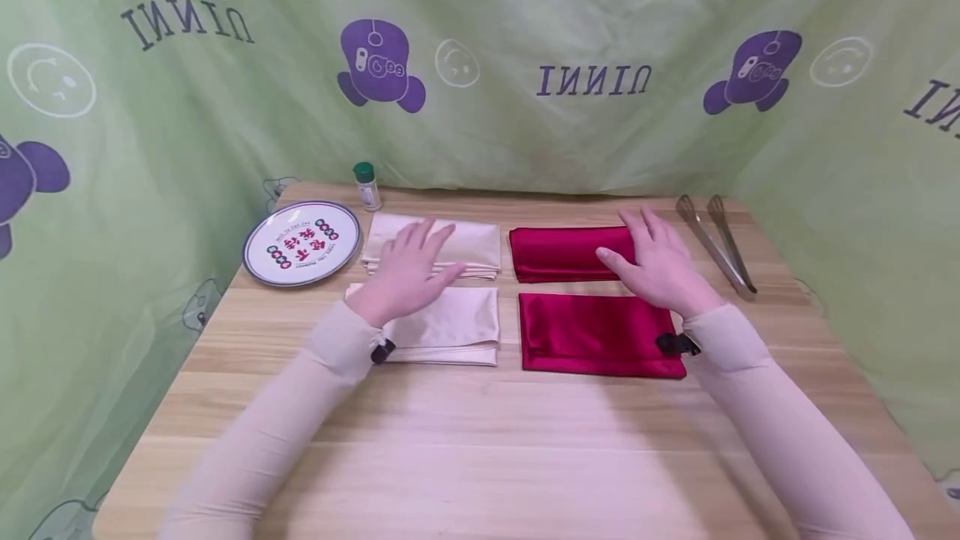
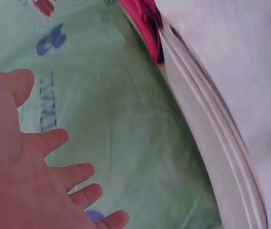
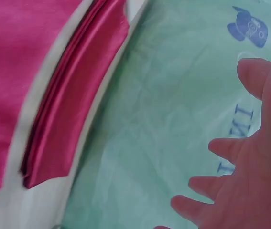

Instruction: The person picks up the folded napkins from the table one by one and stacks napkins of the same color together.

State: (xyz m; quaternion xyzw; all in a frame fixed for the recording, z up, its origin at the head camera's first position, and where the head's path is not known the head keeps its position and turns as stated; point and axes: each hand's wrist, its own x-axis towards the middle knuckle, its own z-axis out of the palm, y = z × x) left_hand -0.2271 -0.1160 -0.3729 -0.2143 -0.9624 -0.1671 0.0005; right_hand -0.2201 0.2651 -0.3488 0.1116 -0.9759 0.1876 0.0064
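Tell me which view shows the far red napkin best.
The head view: the far red napkin lies whole, with the right hand over its right end. The right wrist view shows only its folded edge; the left wrist view, a blurred scrap.

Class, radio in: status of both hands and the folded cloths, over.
Left hand open above the cream cloths. Right hand open above the red cloths. Fingers straight, nothing gripped. Tongs lie clear at right.

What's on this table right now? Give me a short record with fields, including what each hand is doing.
Left hand: open, fingers spread over the far cream cloth
Right hand: open, over the far red cloth
Near cloths: folded near cream cloth, folded near red cloth
Plate: far left
Small bottle: green cap, behind the plate
Tongs: far right
Table: wooden
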